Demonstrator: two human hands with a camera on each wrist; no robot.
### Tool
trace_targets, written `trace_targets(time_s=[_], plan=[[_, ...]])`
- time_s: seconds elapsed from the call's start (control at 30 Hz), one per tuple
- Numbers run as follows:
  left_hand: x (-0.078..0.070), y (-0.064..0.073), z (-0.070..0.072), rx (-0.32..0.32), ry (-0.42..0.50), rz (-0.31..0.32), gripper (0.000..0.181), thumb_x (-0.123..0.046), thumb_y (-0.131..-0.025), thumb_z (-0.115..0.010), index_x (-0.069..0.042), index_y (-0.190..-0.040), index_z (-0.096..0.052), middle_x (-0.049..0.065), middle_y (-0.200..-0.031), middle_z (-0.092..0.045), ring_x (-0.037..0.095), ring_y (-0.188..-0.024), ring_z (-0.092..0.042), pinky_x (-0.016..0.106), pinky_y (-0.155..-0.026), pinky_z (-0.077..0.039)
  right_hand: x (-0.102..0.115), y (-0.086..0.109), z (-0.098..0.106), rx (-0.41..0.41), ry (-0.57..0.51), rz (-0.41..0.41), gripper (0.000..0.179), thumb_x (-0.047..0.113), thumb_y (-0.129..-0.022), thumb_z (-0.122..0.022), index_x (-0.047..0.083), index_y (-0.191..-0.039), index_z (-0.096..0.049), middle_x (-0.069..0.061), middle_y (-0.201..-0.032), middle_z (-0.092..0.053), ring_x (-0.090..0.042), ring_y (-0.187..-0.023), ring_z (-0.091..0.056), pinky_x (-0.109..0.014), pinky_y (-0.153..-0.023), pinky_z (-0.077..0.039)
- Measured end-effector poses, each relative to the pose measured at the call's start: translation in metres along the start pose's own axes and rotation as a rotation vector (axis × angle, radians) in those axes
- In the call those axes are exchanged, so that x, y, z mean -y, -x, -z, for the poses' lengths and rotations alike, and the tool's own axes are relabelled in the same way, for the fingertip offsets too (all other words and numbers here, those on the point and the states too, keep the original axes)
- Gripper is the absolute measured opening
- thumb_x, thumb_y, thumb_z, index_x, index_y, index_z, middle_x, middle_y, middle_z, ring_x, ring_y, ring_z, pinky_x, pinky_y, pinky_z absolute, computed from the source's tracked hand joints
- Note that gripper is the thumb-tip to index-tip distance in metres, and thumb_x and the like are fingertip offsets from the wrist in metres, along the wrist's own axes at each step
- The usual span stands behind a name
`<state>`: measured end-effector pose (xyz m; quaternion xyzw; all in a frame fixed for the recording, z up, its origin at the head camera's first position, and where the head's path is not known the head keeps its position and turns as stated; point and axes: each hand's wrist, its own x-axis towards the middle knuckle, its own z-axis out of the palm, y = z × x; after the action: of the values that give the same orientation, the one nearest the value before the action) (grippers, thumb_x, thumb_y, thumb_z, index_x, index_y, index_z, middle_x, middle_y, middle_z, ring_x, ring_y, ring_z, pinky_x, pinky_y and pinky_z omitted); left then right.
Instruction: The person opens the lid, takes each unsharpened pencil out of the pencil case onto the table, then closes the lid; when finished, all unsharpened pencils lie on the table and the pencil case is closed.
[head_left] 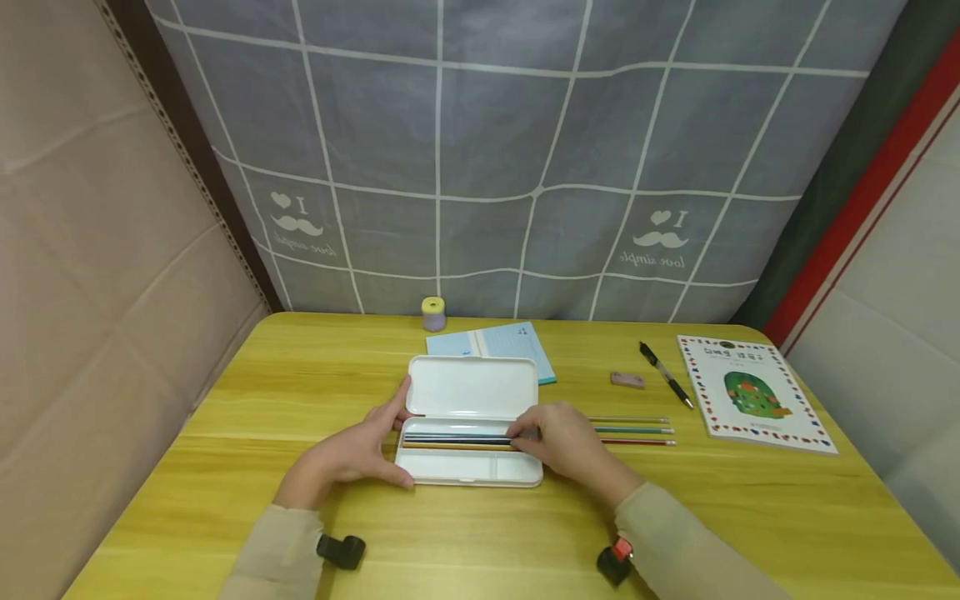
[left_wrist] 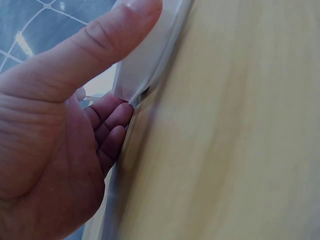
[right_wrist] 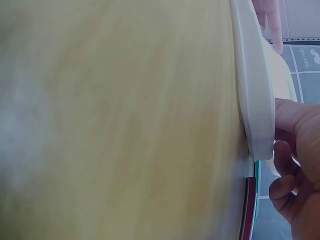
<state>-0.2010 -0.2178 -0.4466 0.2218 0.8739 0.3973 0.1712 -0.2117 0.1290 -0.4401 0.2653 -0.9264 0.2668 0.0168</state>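
A white pencil case [head_left: 450,468] lies with its lid [head_left: 472,387] raised at the back. Inside its tray, several pencils [head_left: 457,443] lie side by side, blue, dark and orange-yellow among them. My left hand [head_left: 352,450] holds the case at its left end, thumb by the front corner and fingers near the hinge. At the right end, my right hand [head_left: 562,437] reaches over the tray, thumb and index finger pinching at the pencils' ends; the fingers partly hide them. In the right wrist view, the case's side wall [right_wrist: 256,100] shows beside the right hand [right_wrist: 300,165].
Three more pencils [head_left: 637,431] lie right of the case, partly behind the right hand. A pinkish eraser [head_left: 627,380], black pen [head_left: 666,375] and picture-covered book [head_left: 753,392] lie farther right. Behind the lid are a light-blue notebook [head_left: 502,340] and a yellow-topped small container [head_left: 433,314].
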Motion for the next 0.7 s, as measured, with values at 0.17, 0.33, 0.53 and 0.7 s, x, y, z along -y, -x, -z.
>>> trace_targets(time_s=[0.17,0.33,0.53,0.7], plan=[[-0.001,0.000,0.000,-0.001,0.004,-0.007,0.148,-0.032,-0.074,-0.097,-0.013,-0.165,0.018,0.006,-0.144,-0.047,0.026,-0.131,-0.043,0.054,-0.115,-0.031,-0.002,0.002,0.000,-0.016,-0.061,-0.013,0.010,0.020,-0.088,-0.086,0.029,-0.090,-0.082,0.015,-0.087,-0.071,-0.003,-0.064,-0.052,-0.025,-0.059,-0.046],[-0.002,-0.001,-0.001,0.004,0.011,-0.006,0.148,-0.032,-0.074,-0.097,-0.013,-0.165,0.018,0.007,-0.144,-0.047,0.026,-0.131,-0.043,0.055,-0.115,-0.031,-0.008,0.005,0.002,-0.020,-0.219,-0.007,0.012,0.011,-0.088,-0.084,0.023,-0.088,-0.081,0.014,-0.084,-0.069,-0.005,-0.062,-0.051,-0.025,-0.057,-0.046],[-0.001,0.000,-0.001,0.000,-0.001,-0.004,0.149,-0.033,-0.074,-0.097,-0.013,-0.165,0.019,0.008,-0.145,-0.046,0.027,-0.131,-0.042,0.057,-0.115,-0.031,-0.014,0.010,0.006,-0.018,-0.316,-0.005,0.010,0.008,-0.089,-0.082,0.018,-0.088,-0.080,0.011,-0.084,-0.069,-0.007,-0.063,-0.054,-0.025,-0.058,-0.047],[-0.001,0.000,-0.002,-0.003,-0.014,-0.003,0.149,-0.036,-0.074,-0.096,-0.014,-0.165,0.019,0.008,-0.146,-0.046,0.026,-0.131,-0.042,0.055,-0.114,-0.033,-0.023,0.015,0.012,-0.015,-0.379,-0.010,0.004,0.010,-0.089,-0.082,0.012,-0.087,-0.080,0.009,-0.084,-0.070,-0.008,-0.064,-0.054,-0.024,-0.057,-0.046]])
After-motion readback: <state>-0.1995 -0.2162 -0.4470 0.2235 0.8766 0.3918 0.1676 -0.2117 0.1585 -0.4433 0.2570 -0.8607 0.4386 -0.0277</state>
